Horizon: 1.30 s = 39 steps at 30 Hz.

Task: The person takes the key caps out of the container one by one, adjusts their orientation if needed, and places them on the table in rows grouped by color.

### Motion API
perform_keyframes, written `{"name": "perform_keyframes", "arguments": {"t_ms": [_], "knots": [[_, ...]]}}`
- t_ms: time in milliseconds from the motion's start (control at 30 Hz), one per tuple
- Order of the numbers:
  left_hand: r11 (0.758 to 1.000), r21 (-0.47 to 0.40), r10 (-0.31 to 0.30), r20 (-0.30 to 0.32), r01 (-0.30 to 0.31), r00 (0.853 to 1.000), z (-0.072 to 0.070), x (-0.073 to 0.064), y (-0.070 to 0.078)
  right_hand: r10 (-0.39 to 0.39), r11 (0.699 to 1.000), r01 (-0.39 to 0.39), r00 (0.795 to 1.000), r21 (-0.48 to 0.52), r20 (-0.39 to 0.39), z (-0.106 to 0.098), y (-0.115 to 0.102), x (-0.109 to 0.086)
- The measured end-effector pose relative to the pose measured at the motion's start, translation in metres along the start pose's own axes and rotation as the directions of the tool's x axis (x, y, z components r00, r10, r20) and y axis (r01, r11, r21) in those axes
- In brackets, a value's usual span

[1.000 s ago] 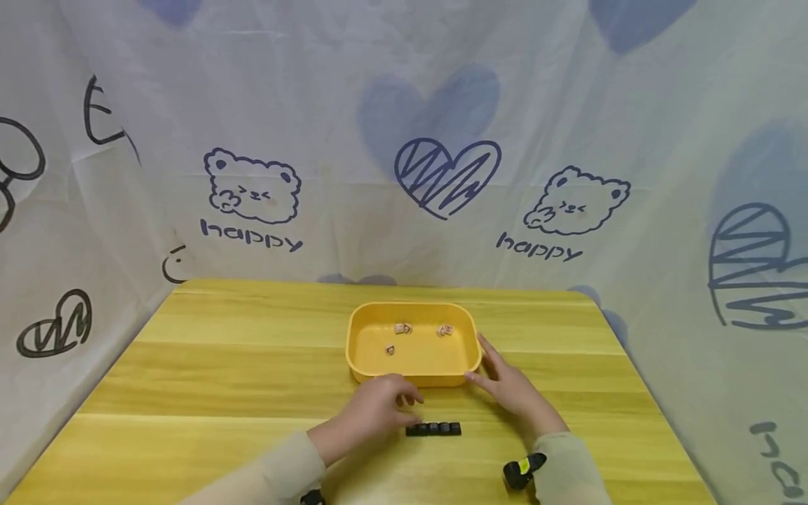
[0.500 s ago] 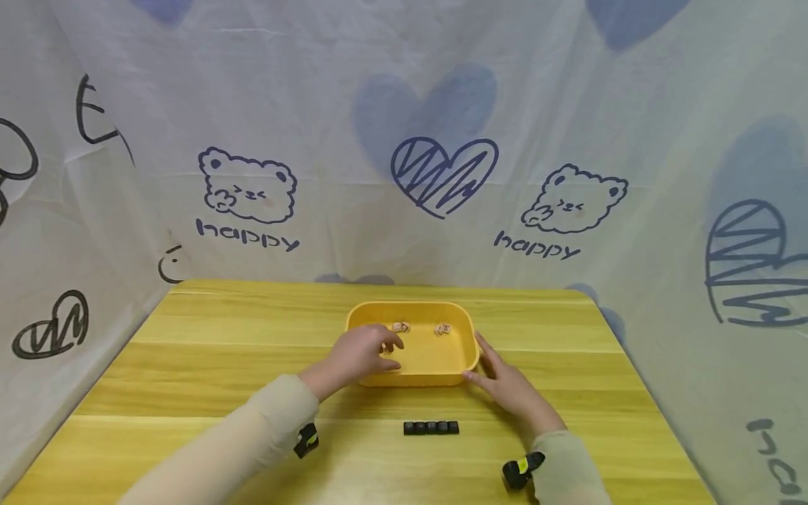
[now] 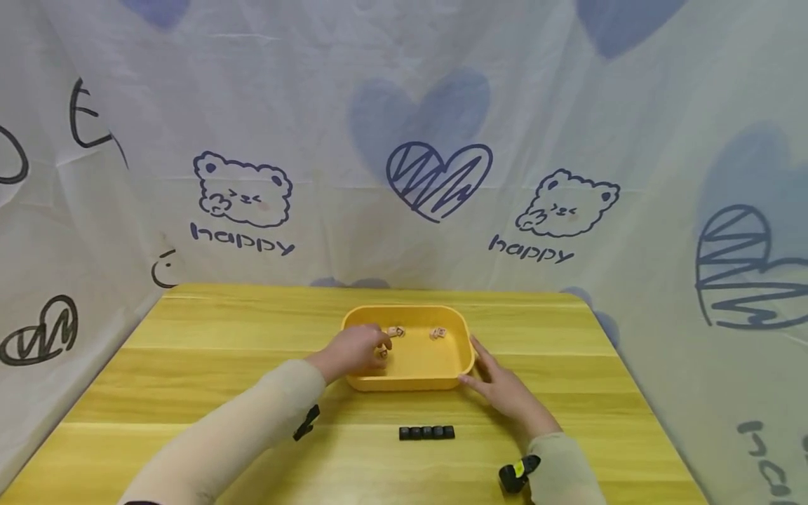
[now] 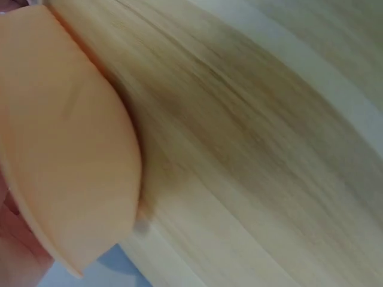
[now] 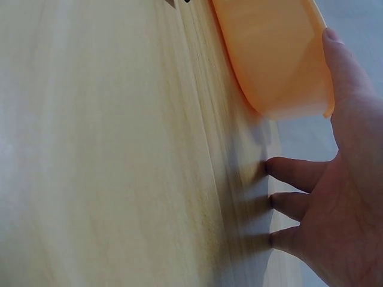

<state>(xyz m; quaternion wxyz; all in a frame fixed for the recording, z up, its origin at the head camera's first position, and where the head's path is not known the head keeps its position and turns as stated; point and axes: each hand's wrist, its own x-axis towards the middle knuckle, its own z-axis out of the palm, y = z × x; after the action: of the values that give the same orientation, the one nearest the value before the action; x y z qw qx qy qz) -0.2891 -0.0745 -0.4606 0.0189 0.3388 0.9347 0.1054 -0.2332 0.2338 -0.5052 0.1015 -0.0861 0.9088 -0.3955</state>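
While the right hand point(image 3: 507, 393), its grip wide, seemingly steadies the yellow tray point(image 3: 410, 384), the left hand point(image 3: 357, 348) hangs near a small block point(image 3: 383, 353), its grip too hidden to tell.

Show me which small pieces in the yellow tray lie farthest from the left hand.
The cluster toward the right end of the yellow tray; the other visible pieces lie farther left, close to the left hand.

One yellow tub point(image 3: 404, 384), five black blocks point(image 3: 426, 433), one left hand point(image 3: 355, 348), one right hand point(image 3: 513, 400); beige pieces point(image 3: 438, 333), count unclear.
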Motion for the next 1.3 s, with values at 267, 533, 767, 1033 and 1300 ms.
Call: {"name": "perform_keyframes", "arguments": {"t_ms": [267, 533, 767, 1033, 1300], "knots": [[0.999, -0.046, -0.011, 0.073, 0.014, 0.997, 0.011, 0.007, -0.004, 0.007, 1.0, -0.007, 1.0, -0.008, 0.002, 0.003, -0.001, -0.002], [0.997, 0.011, 0.072, 0.072, -0.073, 0.995, 0.019, 0.008, -0.007, 0.014, 1.0, -0.014, 1.0, -0.003, 0.007, 0.004, -0.002, -0.002], [0.994, 0.044, 0.093, 0.067, -0.096, 0.993, 0.021, 0.01, -0.007, 0.01, 1.0, -0.01, 1.0, -0.01, 0.001, 0.004, 0.001, 0.002], [0.997, -0.042, 0.063, 0.004, -0.063, 0.998, 0.003, 0.009, 0.002, 0.012, 1.0, -0.012, 1.0, 0.001, 0.01, 0.003, 0.0, 0.001], [0.999, -0.025, 0.025, -0.062, -0.026, 0.998, -0.009, 0.001, 0.015, 0.007, 1.0, -0.007, 1.0, -0.019, 0.006, -0.001, -0.001, -0.001]]}}
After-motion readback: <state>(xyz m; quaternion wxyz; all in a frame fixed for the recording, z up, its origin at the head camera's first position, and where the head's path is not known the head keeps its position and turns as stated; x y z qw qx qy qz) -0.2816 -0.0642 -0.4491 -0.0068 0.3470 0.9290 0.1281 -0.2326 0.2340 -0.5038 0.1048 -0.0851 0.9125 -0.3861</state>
